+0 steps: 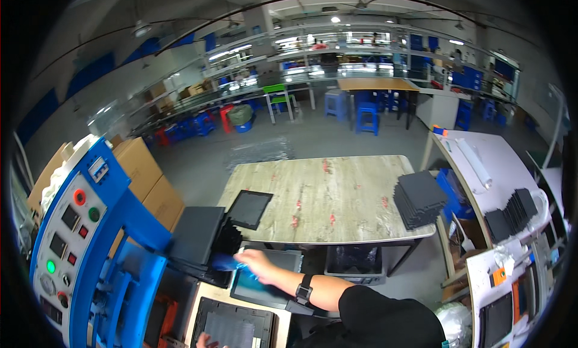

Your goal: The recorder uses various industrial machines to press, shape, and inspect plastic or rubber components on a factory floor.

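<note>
Right hand grasping a blurred blue object, lower centre-left of the frame, above a dark panel.
Left hand, cut by the bottom edge, is at a black tray; its grip I cannot tell. A blue machine, its labels too small to read, bounds the left; mid-frame, a wood-grain table stretches toward a black stack.
</note>
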`<state>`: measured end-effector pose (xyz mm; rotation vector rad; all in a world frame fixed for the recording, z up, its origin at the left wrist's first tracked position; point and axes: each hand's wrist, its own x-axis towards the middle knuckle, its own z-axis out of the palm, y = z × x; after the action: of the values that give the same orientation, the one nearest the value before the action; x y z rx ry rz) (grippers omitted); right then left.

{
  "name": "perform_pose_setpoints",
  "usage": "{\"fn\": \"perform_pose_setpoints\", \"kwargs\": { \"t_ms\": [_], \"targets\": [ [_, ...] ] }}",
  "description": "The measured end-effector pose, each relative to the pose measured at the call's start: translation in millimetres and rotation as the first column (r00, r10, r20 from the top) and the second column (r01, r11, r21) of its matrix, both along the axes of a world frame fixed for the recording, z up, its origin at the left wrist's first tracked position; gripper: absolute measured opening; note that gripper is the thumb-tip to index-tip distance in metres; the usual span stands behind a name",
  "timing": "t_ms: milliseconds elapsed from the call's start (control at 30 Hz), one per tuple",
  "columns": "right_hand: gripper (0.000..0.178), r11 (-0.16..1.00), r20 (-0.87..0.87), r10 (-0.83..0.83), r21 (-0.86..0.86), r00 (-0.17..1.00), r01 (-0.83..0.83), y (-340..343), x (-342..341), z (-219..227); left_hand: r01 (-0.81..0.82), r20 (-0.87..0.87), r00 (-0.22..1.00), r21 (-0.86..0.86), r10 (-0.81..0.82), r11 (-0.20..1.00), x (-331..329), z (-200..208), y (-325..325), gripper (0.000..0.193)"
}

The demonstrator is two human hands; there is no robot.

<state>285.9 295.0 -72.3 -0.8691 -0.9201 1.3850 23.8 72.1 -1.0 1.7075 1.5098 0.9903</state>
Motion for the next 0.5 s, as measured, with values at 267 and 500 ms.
{"fn": "perform_pose_setpoints", "kwargs": {
  "t_ms": [267,500],
  "targets": [
    [0.022,0.644,0.569,0.454,0.322,0.686,-0.694,-116,-33,87,0.394,0.108,0.910,0.078,-0.400,0.916,54,26,42,0.020],
    [0.035,0.632,0.498,0.191,0.597,0.846,-0.494,-165,2,76,0.450,0.006,0.893,-0.054,-0.450,0.891,46,-36,44,0.032]
  ]
}}
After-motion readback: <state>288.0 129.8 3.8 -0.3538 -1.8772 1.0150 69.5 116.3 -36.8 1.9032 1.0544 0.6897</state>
